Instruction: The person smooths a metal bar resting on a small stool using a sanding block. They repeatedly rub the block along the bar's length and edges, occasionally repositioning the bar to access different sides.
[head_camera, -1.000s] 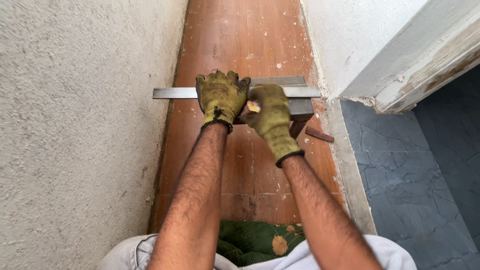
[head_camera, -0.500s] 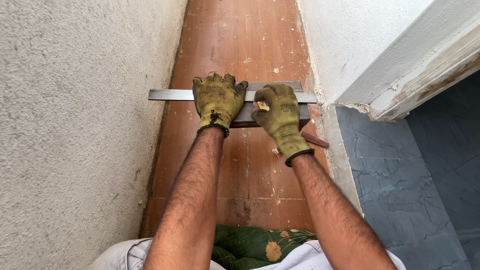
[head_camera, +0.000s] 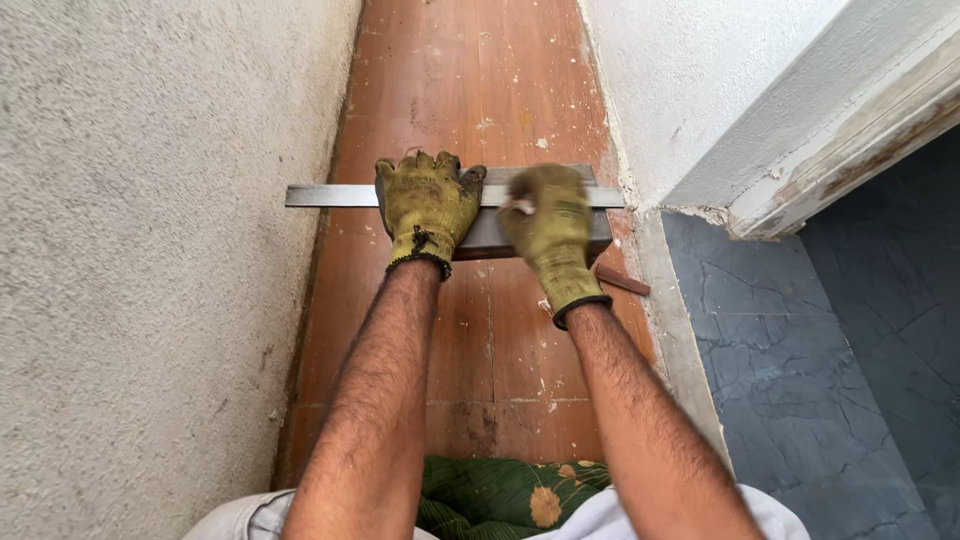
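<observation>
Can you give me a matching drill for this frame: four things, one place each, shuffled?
Things:
1. left hand
2. right hand
3. metal bar
4. wood scrap

Places:
A. on the floor by the dark tiles, right of the right wrist
B. flat on the bar, left of the other hand
C. lying across the brown floor, wall to wall
D. on the grey piece under the bar, blurred

Pairs: 1-B, 2-D, 3-C, 4-A
</observation>
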